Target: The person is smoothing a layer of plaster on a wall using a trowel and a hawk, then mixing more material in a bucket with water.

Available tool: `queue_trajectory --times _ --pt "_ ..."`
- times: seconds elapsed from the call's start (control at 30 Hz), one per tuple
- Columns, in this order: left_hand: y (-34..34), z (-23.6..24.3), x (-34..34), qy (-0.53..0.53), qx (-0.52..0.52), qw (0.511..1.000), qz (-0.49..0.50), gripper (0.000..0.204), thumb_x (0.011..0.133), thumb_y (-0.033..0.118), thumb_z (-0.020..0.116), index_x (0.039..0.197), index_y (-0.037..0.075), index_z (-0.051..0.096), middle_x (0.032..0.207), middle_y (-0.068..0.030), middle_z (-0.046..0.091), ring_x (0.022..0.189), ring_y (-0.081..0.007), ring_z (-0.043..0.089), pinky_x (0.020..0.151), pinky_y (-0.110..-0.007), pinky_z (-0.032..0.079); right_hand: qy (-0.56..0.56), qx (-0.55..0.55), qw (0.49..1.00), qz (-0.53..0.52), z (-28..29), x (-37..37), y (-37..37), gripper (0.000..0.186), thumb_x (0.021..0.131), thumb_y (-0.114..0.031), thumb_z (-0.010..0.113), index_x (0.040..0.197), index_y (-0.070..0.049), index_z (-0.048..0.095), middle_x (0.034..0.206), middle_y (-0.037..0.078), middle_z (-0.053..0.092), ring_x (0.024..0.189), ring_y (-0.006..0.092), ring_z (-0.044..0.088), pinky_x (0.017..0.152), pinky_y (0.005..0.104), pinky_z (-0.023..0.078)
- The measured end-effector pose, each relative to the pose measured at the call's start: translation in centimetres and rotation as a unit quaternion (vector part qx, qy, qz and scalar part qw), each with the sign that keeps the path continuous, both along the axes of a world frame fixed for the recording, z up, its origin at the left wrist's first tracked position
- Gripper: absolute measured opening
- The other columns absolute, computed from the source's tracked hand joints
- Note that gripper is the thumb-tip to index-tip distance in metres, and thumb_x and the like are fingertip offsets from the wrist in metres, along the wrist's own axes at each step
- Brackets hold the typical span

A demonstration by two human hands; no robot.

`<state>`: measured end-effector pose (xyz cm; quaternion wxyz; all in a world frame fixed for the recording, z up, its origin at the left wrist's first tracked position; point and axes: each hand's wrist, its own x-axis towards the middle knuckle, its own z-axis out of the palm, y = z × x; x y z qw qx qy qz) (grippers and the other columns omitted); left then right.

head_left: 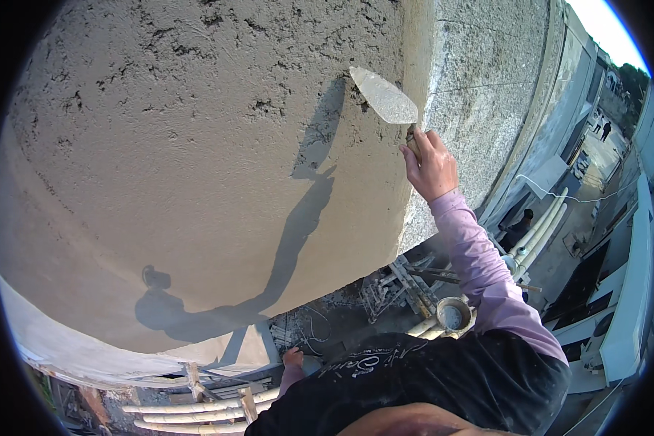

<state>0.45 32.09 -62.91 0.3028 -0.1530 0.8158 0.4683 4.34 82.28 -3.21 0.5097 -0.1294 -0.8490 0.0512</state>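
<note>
My right hand [434, 168] is closed around the handle of a pointed trowel [386, 99]. The trowel's pale metal blade points up and left, over the rough upper part of a wall of wet grey plaster [196, 160]. I cannot tell whether the blade touches the plaster. Lower down the plaster is smoother, while dark pits and ragged marks run across its top. Below the wall's lower edge, my left hand [293, 356] hangs beside my body, small in view, and its fingers are too unclear to read.
To the right is a rough, speckled wall strip [487, 80]. Under my right arm stands a bucket [454, 315] with grey stuff inside, near bamboo poles [541, 236]. More bamboo poles [196, 418] lie at lower left. A person [517, 231] is below, and others stand far along the lane.
</note>
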Motion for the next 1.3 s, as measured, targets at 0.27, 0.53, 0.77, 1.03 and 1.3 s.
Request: queue_trajectory --times 0.27,0.53,0.77,1.03,1.3 --pt "-2.0 -1.7 6.7 0.022 -0.122 0.957 -0.263 0.04 0.076 0.017 0.07 0.114 0.006 0.065 0.086 -0.0094 0.069 0.067 -0.0186 0.064 0.061 -0.035 0.052 0.002 0.023 0.998 -0.062 0.4 -0.5 0.9 0.034 0.082 -0.02 0.066 0.112 -0.007 0.058 0.085 0.011 0.054 0.076 0.0298 0.061 0.06 0.041 0.051" --pt "-2.2 -2.4 7.2 -0.008 -0.122 0.961 -0.247 0.039 0.077 0.017 0.07 0.114 0.007 0.065 0.085 -0.0082 0.069 0.065 -0.0179 0.064 0.059 -0.034 0.051 0.066 0.005 0.993 -0.095 0.1 1.0 2.3 0.032 0.081 -0.021 0.068 0.111 -0.011 0.062 0.084 0.008 0.056 0.073 0.028 0.062 0.06 0.0387 0.051" --pt "-1.9 -2.1 4.6 -0.041 -0.087 0.99 -0.104 0.038 0.078 0.017 0.069 0.115 0.007 0.065 0.084 -0.0071 0.069 0.063 -0.0172 0.063 0.057 -0.034 0.051 0.066 0.022 0.987 -0.143 3.3 -0.5 5.4 0.031 0.082 -0.023 0.067 0.111 -0.012 0.062 0.085 0.007 0.056 0.078 0.0254 0.062 0.062 0.038 0.052" --pt "-1.1 -2.1 4.4 -0.092 -0.022 0.993 -0.073 0.049 0.078 0.033 0.071 0.119 0.008 0.063 0.102 -0.0131 0.069 0.089 -0.0229 0.067 0.078 -0.037 0.052 0.074 0.019 0.984 -0.158 2.5 -0.9 5.7 0.032 0.08 -0.022 0.068 0.11 -0.012 0.062 0.084 0.007 0.056 0.078 0.0246 0.062 0.062 0.0376 0.052" --pt "-1.5 -2.3 5.4 -0.027 -0.093 0.971 -0.219 0.05 0.077 0.035 0.072 0.119 0.007 0.063 0.103 -0.0136 0.069 0.091 -0.0236 0.066 0.079 -0.037 0.052 0.123 0.044 0.987 -0.096 2.4 -0.1 4.2 0.034 0.079 -0.021 0.069 0.111 -0.009 0.062 0.086 0.008 0.057 0.075 0.0269 0.062 0.061 0.038 0.051"
